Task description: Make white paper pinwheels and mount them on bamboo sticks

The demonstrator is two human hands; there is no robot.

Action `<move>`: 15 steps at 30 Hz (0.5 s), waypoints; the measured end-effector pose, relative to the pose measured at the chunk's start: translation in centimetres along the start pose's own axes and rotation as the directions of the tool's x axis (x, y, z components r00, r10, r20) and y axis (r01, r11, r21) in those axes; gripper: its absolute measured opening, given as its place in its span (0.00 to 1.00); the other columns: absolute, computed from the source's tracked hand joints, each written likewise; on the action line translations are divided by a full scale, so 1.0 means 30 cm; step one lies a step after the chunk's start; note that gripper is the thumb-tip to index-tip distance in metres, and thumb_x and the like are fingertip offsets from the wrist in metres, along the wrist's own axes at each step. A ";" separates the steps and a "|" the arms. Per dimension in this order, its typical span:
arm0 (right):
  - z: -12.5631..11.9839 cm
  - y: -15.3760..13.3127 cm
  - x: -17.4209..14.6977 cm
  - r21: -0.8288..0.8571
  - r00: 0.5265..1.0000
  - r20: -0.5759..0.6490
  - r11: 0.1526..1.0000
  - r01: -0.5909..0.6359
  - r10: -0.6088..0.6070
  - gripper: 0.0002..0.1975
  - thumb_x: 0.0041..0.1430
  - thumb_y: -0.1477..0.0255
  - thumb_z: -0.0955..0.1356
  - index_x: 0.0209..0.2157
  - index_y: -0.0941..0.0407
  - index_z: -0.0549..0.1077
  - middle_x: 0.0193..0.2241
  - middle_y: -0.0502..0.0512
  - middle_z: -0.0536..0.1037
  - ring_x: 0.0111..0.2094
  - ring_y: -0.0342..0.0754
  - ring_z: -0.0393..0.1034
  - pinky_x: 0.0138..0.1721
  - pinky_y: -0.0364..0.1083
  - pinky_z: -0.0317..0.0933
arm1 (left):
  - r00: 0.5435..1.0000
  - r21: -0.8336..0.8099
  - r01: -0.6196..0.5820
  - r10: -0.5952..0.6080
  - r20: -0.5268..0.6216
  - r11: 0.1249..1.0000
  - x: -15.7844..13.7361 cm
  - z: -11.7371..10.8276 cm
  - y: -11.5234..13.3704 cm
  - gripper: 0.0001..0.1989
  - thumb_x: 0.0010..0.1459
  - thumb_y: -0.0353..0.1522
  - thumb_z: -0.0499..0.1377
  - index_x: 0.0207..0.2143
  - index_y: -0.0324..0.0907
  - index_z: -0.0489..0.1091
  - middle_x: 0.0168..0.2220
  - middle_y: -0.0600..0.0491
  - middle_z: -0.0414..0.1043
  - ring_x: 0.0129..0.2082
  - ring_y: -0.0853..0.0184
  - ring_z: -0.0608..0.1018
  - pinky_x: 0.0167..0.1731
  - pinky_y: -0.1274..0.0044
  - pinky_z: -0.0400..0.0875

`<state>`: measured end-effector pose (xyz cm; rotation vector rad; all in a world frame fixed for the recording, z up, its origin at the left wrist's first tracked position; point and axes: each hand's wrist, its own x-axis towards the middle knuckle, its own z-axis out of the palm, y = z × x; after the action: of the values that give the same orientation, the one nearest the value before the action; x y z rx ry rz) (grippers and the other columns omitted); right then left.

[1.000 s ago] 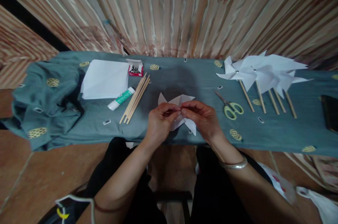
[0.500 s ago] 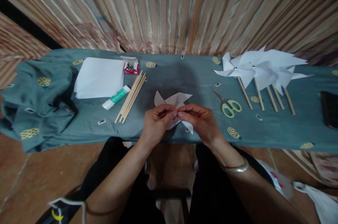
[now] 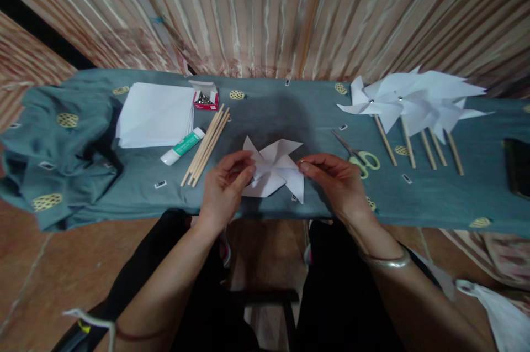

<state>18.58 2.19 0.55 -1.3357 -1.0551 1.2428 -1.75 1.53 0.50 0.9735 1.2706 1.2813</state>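
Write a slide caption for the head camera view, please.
Left hand and right hand at a white paper pinwheel on patterned cloth, wooden sticks to the left, scissors to the right.

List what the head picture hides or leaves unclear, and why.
Head view, throughout:
Right hand: pinched item, too small to identify.
Pinwheels: overlapping blades hide some centres.
Dark object: cut off by picture's right edge.
Red box: metal bits too small to count.

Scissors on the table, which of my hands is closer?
Right. Your right hand is close beside the scissors; your left hand is farther off, at the left side of the white paper pinwheel.
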 end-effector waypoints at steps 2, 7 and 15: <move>-0.045 0.011 0.011 -0.051 0.998 -0.053 0.998 0.029 -0.032 0.07 0.44 0.67 0.77 0.27 0.53 0.80 0.29 0.51 0.82 0.32 0.46 0.73 0.39 0.47 0.67 | 0.992 0.056 -0.054 0.060 -0.110 0.997 0.012 -0.050 -0.010 0.20 0.44 0.33 0.70 0.42 0.41 0.74 0.40 0.51 0.77 0.44 0.64 0.77 0.43 0.76 0.72; -0.079 0.055 0.004 -0.116 1.000 -0.017 0.993 -0.016 0.014 0.08 0.41 0.66 0.77 0.25 0.53 0.80 0.37 0.53 0.83 0.38 0.49 0.76 0.44 0.50 0.68 | 0.990 -0.002 0.092 -0.091 -0.104 0.996 0.012 -0.113 -0.032 0.29 0.39 0.32 0.72 0.46 0.42 0.70 0.45 0.48 0.76 0.50 0.59 0.76 0.52 0.69 0.70; -0.026 0.060 -0.004 -0.146 0.997 0.066 0.989 -0.016 0.026 0.07 0.42 0.66 0.76 0.25 0.53 0.81 0.38 0.54 0.82 0.40 0.50 0.76 0.46 0.50 0.68 | 0.961 -0.234 0.274 -0.273 0.040 0.933 -0.005 -0.044 -0.025 0.37 0.44 0.28 0.71 0.56 0.40 0.61 0.44 0.48 0.78 0.44 0.64 0.80 0.54 0.68 0.69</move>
<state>19.29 1.75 -1.23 -1.4258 -1.2016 1.2542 -2.94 1.11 -0.38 0.6062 1.1698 1.1768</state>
